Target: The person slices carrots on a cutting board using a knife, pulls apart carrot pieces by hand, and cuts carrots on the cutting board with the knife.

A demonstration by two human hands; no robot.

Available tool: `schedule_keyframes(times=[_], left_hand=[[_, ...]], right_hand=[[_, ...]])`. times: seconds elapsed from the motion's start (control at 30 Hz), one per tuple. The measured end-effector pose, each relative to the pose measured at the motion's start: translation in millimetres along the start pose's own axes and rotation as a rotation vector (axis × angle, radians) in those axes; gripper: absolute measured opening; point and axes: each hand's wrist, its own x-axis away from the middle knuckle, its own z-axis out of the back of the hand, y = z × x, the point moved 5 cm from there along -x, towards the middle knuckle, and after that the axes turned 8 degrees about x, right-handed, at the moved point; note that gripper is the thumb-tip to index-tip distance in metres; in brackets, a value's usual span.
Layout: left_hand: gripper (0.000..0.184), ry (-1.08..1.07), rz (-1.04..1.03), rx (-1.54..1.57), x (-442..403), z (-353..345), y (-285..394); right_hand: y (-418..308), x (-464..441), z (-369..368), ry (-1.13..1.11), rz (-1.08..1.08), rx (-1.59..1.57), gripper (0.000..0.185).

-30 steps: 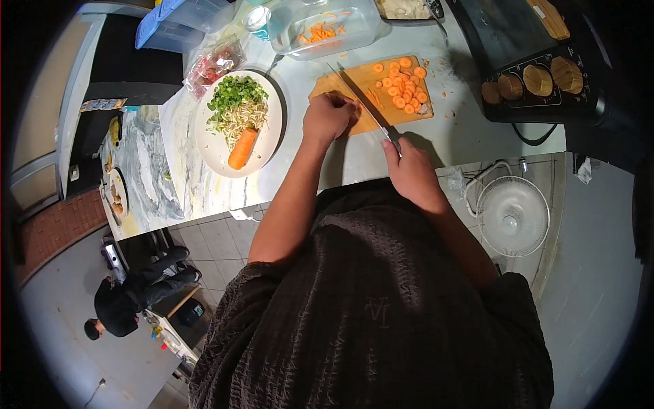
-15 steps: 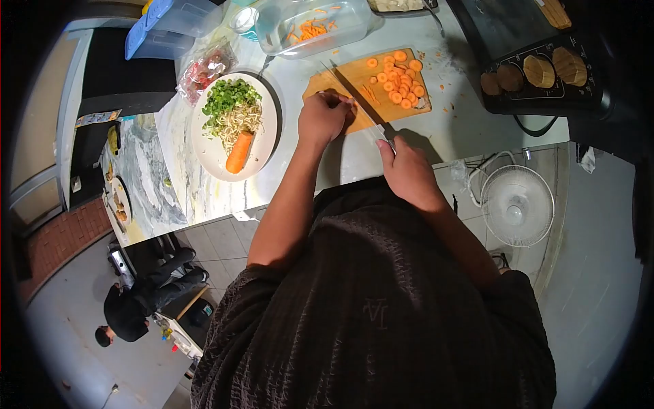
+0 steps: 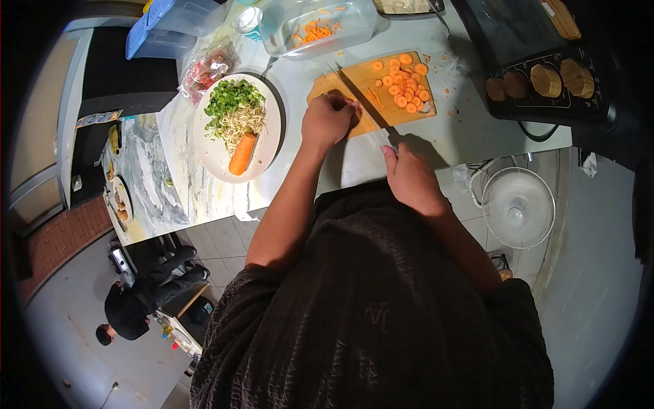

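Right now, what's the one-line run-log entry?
left hand: beside knife, hold unclear | right hand: grip on knife | cutting board: sliced carrot rounds | plate: greens, sprouts, carrot piece

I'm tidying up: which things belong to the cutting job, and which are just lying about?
In the job: long silver knife in the right hand, flat brown cutting board, round orange carrot slices.

Apparently just lying about: bluish see-through plastic box, round white fan.

A long, straight knife slants over an orange-brown cutting board on the desk, tip pointing away, with thin carrot strips beside its blade and round carrot slices loosely heaped farther right.
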Motion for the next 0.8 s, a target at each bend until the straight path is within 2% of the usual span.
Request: schedule_keyframes(times=[0.03, 0.1, 0.6, 0.8], left_hand=[[0.017, -0.001, -0.001, 0.001, 0.4, 0.4, 1.0], [0.029, -0.008, 0.073, -0.078, 0.7, 1.1, -1.5], [0.029, 0.016, 0.045, -0.219, 4.7, 4.4, 11.4], [0.030, 0.025, 0.015, -0.173, -5.9, 3.7, 1.0]], right_hand=[[-0.8, -0.2, 0.4, 0.001, -0.001, 0.001, 0.045], [-1.4, -0.3, -0.5, -0.017, -0.035, 0.024, 0.044], [-5.5, -3.9, -3.0, 0.019, -0.054, -0.005, 0.042], [-0.9, -12.7, -13.0, 0.010, -0.069, -0.024, 0.042]])
